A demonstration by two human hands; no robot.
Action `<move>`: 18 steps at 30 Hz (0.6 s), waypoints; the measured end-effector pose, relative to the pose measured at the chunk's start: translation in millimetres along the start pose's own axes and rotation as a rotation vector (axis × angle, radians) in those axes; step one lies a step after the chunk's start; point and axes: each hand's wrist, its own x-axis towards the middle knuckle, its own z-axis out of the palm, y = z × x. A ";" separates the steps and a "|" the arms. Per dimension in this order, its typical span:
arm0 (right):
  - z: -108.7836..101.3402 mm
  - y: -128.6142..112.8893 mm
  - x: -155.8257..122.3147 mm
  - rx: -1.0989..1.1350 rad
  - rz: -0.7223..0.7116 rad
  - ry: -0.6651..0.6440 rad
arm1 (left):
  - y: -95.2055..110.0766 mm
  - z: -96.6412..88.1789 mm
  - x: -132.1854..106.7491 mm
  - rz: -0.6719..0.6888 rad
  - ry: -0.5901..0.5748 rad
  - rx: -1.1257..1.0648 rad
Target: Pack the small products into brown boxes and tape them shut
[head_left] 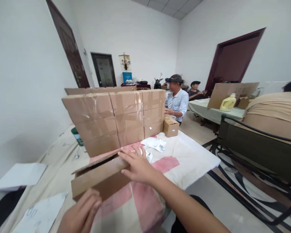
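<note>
A small cardboard box (pixel 99 178) lies on the cloth-covered table (pixel 191 155) right in front of me, its top flaps partly raised. My right hand (pixel 137 166) rests flat on the box's right end, fingers stretched out over a flap. My left hand (pixel 80 215) presses against the near left side of the box, fingers together and curled a little. Behind the box stands a stack of taped cardboard boxes (pixel 116 118), three rows high.
A single small box (pixel 171 126) and white plastic packets (pixel 155 144) lie past the stack. White sheets (pixel 20 174) lie at the left. Two people sit at the back, beside a table with a yellow jug (pixel 228 103). Another person's back and a dark chair (pixel 257 147) are at the right.
</note>
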 end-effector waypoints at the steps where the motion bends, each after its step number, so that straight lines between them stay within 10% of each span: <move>1: 0.1 4.0 3.2 -0.004 -0.007 -0.048 | 0.8 -6.3 8.0 -0.075 -0.017 -0.047; 9: 19.2 13.2 16.3 -0.084 -0.021 -0.162 | -36.3 -45.1 91.9 -0.334 -0.402 -0.248; 18: 40.9 12.5 28.9 -0.169 -0.033 -0.108 | -68.7 -23.1 99.7 -0.414 -0.370 -0.209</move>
